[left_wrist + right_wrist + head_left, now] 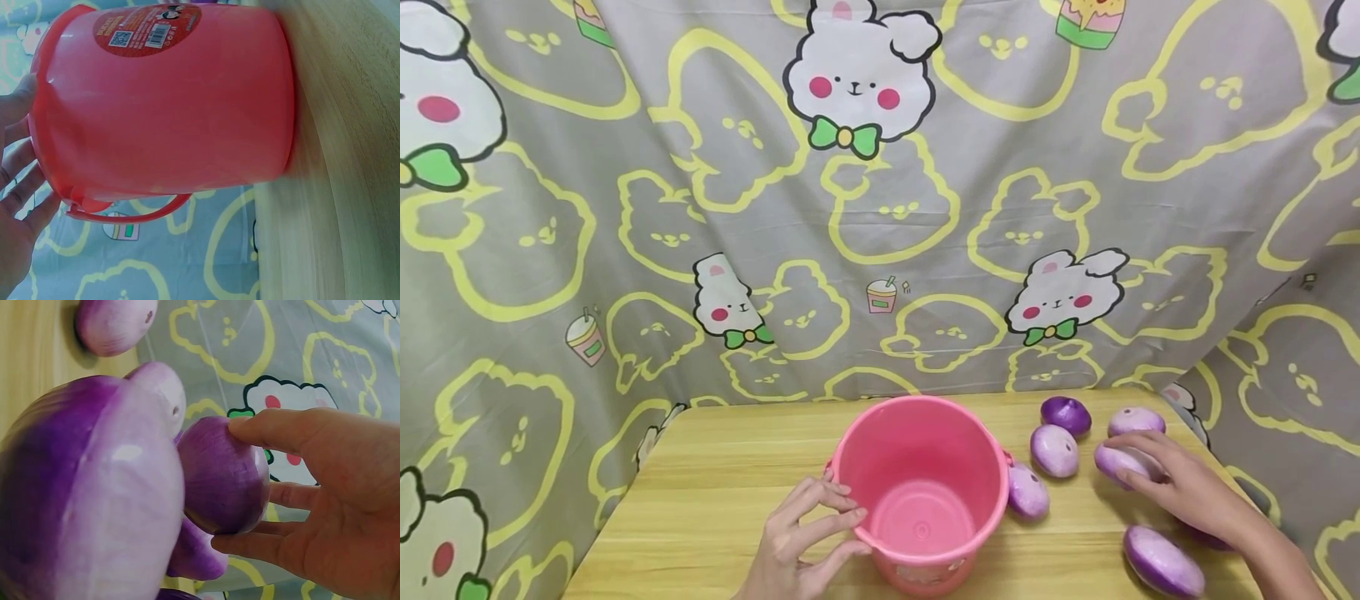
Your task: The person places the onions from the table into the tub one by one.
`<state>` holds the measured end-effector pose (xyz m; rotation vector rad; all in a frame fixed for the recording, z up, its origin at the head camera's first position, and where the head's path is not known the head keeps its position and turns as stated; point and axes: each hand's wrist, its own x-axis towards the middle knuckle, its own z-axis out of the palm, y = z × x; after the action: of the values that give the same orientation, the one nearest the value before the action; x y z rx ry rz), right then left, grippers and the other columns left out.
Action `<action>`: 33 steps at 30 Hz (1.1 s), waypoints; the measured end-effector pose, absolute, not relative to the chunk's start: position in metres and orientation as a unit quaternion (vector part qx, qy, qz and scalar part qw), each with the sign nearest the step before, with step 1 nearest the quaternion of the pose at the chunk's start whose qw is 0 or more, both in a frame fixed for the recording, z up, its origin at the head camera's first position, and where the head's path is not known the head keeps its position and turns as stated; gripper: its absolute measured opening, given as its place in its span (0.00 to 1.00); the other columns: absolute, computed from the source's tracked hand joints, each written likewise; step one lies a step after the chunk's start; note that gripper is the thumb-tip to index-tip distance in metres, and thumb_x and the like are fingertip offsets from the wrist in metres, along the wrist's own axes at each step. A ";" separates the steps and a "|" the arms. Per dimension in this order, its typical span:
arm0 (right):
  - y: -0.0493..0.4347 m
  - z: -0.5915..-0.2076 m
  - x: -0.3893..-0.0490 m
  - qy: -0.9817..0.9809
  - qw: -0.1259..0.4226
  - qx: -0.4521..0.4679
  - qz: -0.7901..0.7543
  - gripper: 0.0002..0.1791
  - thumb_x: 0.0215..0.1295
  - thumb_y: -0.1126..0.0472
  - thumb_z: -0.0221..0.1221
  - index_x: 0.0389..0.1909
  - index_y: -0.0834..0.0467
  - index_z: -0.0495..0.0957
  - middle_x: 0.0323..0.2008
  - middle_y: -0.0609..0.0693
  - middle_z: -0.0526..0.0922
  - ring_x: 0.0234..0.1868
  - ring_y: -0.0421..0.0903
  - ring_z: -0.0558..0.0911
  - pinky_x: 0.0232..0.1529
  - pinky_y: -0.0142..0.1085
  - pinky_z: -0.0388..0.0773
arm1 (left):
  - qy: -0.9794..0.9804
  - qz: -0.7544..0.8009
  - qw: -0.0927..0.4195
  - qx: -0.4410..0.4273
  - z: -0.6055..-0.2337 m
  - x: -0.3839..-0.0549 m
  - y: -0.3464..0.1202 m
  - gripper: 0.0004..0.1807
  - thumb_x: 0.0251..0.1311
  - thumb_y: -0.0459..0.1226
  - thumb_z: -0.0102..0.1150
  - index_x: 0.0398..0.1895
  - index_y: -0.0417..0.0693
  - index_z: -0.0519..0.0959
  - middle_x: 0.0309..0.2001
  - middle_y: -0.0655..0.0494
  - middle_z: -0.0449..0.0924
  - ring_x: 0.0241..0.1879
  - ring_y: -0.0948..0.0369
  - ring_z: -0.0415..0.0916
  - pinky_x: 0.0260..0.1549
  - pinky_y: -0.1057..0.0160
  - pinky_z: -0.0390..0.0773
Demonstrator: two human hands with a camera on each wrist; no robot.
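A pink bucket (925, 575) stands upright on the wooden table, its inside facing up with nothing in it. My left hand (808, 533) holds its rim at the near left, thumb and fingertips right at the edge. Over on the right, my right hand (1183, 483) grips a purple onion (225, 475), thumb on one side and fingers on the other. Around it lie several other onions: a pale one (1055, 451), a dark one (1066, 416), one at the back (1137, 420) and one nearer me (1163, 561). Another onion (1027, 492) sits beside the bucket's right side.
A grey patterned cloth (880, 217) hangs behind the table and along its sides. The wooden table top (700, 492) stretches left of the bucket. The bucket's handle (134, 217) hangs down along its side.
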<state>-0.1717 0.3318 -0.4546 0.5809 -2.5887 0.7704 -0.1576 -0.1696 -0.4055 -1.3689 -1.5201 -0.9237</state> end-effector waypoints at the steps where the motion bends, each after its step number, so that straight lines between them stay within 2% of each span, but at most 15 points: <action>1: 0.332 -0.453 -0.172 -0.919 0.197 0.211 0.270 0.20 0.65 0.62 0.70 0.57 0.48 0.81 0.57 0.52 0.80 0.63 0.23 0.64 0.58 0.09 0.50 | -0.610 -0.371 0.434 -0.550 -0.405 -0.158 -0.170 0.12 0.61 0.39 0.73 0.41 0.37 0.88 0.36 0.44 0.82 0.39 0.51 0.80 0.55 0.60 0.82; 3: 0.331 -0.450 -0.173 -0.915 0.214 0.219 0.261 0.21 0.63 0.63 0.71 0.57 0.48 0.82 0.55 0.49 0.81 0.63 0.21 0.63 0.60 0.10 0.50 | -0.610 -0.369 0.435 -0.550 -0.406 -0.160 -0.170 0.13 0.61 0.39 0.74 0.41 0.37 0.88 0.37 0.44 0.82 0.38 0.51 0.80 0.57 0.60 0.81; 7: 0.331 -0.447 -0.173 -0.911 0.240 0.225 0.249 0.23 0.60 0.64 0.72 0.56 0.47 0.82 0.54 0.43 0.81 0.64 0.19 0.62 0.61 0.11 0.50 | -0.614 -0.364 0.433 -0.551 -0.412 -0.162 -0.173 0.14 0.59 0.40 0.75 0.41 0.38 0.88 0.38 0.45 0.82 0.38 0.52 0.79 0.53 0.60 0.82; 12: 0.328 -0.446 -0.171 -0.910 0.243 0.220 0.253 0.23 0.62 0.64 0.71 0.58 0.49 0.81 0.56 0.42 0.79 0.64 0.21 0.63 0.59 0.10 0.50 | -0.618 -0.369 0.423 -0.550 -0.422 -0.163 -0.177 0.16 0.57 0.40 0.77 0.43 0.39 0.88 0.39 0.46 0.83 0.40 0.52 0.80 0.53 0.59 0.82; 18: 0.325 -0.440 -0.168 -0.911 0.252 0.207 0.251 0.23 0.62 0.64 0.71 0.58 0.48 0.81 0.58 0.41 0.77 0.66 0.18 0.57 0.59 0.12 0.48 | -0.622 -0.375 0.418 -0.546 -0.424 -0.163 -0.178 0.17 0.56 0.40 0.77 0.44 0.39 0.88 0.39 0.46 0.83 0.41 0.52 0.79 0.54 0.59 0.82; 19: 0.325 -0.439 -0.168 -0.912 0.249 0.203 0.255 0.23 0.62 0.64 0.70 0.58 0.48 0.81 0.59 0.42 0.76 0.66 0.18 0.56 0.65 0.19 0.52 | -0.623 -0.376 0.417 -0.545 -0.424 -0.163 -0.178 0.17 0.56 0.40 0.77 0.44 0.39 0.88 0.39 0.46 0.83 0.41 0.52 0.79 0.54 0.59 0.82; 20: 0.325 -0.438 -0.167 -0.913 0.249 0.199 0.256 0.23 0.63 0.64 0.70 0.58 0.47 0.80 0.60 0.42 0.76 0.66 0.19 0.57 0.66 0.22 0.53 | -0.623 -0.377 0.416 -0.545 -0.425 -0.164 -0.178 0.17 0.56 0.40 0.77 0.44 0.39 0.88 0.39 0.46 0.82 0.41 0.52 0.79 0.53 0.59 0.82; 22: 0.325 -0.436 -0.166 -0.913 0.247 0.194 0.261 0.23 0.63 0.64 0.70 0.58 0.47 0.80 0.60 0.44 0.76 0.66 0.21 0.59 0.69 0.43 0.62 | -0.622 -0.376 0.416 -0.546 -0.424 -0.164 -0.177 0.17 0.55 0.40 0.77 0.44 0.39 0.88 0.39 0.46 0.82 0.41 0.53 0.79 0.52 0.60 0.82; 25: 0.324 -0.432 -0.165 -0.914 0.240 0.188 0.269 0.24 0.62 0.63 0.71 0.59 0.47 0.80 0.60 0.45 0.76 0.64 0.25 0.63 0.54 0.65 0.70 | -0.622 -0.374 0.415 -0.548 -0.424 -0.166 -0.177 0.17 0.55 0.40 0.77 0.44 0.40 0.88 0.39 0.46 0.82 0.41 0.53 0.79 0.51 0.61 0.83; 26: 0.324 -0.431 -0.165 -0.915 0.243 0.186 0.264 0.25 0.62 0.63 0.71 0.59 0.46 0.80 0.59 0.44 0.76 0.64 0.26 0.64 0.55 0.60 0.71 | -0.622 -0.374 0.414 -0.549 -0.424 -0.166 -0.177 0.17 0.55 0.40 0.77 0.43 0.40 0.88 0.39 0.46 0.82 0.41 0.53 0.79 0.51 0.60 0.83; 27: 0.324 -0.429 -0.166 -0.916 0.244 0.185 0.261 0.25 0.61 0.62 0.72 0.59 0.46 0.80 0.59 0.43 0.76 0.63 0.26 0.65 0.50 0.60 0.72 | -0.622 -0.375 0.414 -0.548 -0.423 -0.166 -0.177 0.17 0.55 0.40 0.77 0.44 0.40 0.88 0.39 0.46 0.82 0.41 0.53 0.79 0.52 0.60 0.82; 28: 0.324 -0.428 -0.166 -0.916 0.245 0.184 0.258 0.25 0.61 0.62 0.72 0.59 0.46 0.80 0.59 0.42 0.77 0.63 0.27 0.66 0.54 0.54 0.72 | -0.623 -0.376 0.413 -0.548 -0.423 -0.166 -0.177 0.16 0.55 0.40 0.77 0.44 0.40 0.88 0.39 0.46 0.82 0.41 0.53 0.79 0.53 0.60 0.82; 31: 0.325 -0.424 -0.167 -0.917 0.255 0.183 0.245 0.25 0.62 0.61 0.72 0.59 0.45 0.80 0.59 0.42 0.77 0.64 0.27 0.65 0.61 0.31 0.66 | -0.620 -0.379 0.414 -0.549 -0.423 -0.166 -0.176 0.16 0.56 0.40 0.77 0.43 0.39 0.88 0.39 0.46 0.82 0.41 0.52 0.79 0.55 0.59 0.82; 32: 0.326 -0.423 -0.168 -0.918 0.257 0.182 0.242 0.25 0.62 0.61 0.72 0.60 0.45 0.80 0.59 0.42 0.77 0.64 0.26 0.65 0.59 0.25 0.62 | -0.619 -0.379 0.415 -0.549 -0.423 -0.165 -0.176 0.16 0.56 0.40 0.77 0.43 0.39 0.88 0.39 0.46 0.82 0.41 0.52 0.79 0.55 0.58 0.82; 33: 0.326 -0.422 -0.168 -0.917 0.257 0.183 0.244 0.24 0.63 0.61 0.71 0.60 0.45 0.80 0.59 0.43 0.77 0.64 0.26 0.64 0.62 0.28 0.63 | -0.618 -0.379 0.416 -0.549 -0.424 -0.165 -0.176 0.16 0.56 0.40 0.77 0.43 0.39 0.88 0.39 0.46 0.82 0.41 0.52 0.79 0.55 0.58 0.82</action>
<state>-0.1684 0.3262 -0.4215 0.4961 -2.4890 0.6613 -0.1652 -0.1757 -0.4235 -1.3794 -1.5516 -0.9528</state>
